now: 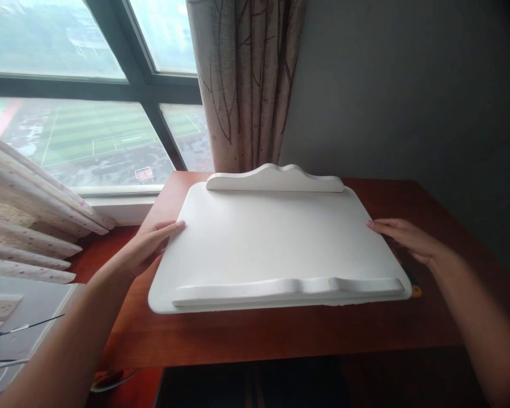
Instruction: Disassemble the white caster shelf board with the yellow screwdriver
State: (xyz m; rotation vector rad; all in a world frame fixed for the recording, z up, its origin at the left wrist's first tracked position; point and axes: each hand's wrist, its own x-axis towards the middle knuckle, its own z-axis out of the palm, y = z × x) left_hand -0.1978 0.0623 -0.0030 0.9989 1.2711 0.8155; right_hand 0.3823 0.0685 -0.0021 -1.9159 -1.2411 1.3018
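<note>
A white board [276, 238] with rounded corners is in front of me over the wooden desk. One wavy-edged white strip [276, 180] stands along its far edge, and another wavy strip [289, 289] runs along the near edge. My left hand [157, 241] grips the board's left edge, thumb on top and fingers hidden underneath. At the right edge, my right hand [402, 235] holds it the same way. Whether the board touches the desk cannot be seen. What is beneath it is mostly hidden.
The reddish-brown desk [280, 340] spreads out below the board. A small yellow item [416, 291] peeks out by the board's near right corner. Behind are a window [97, 130], a curtain [250, 85] and a grey wall [399, 90]. Cables [8, 362] and a socket [2, 307] are at lower left.
</note>
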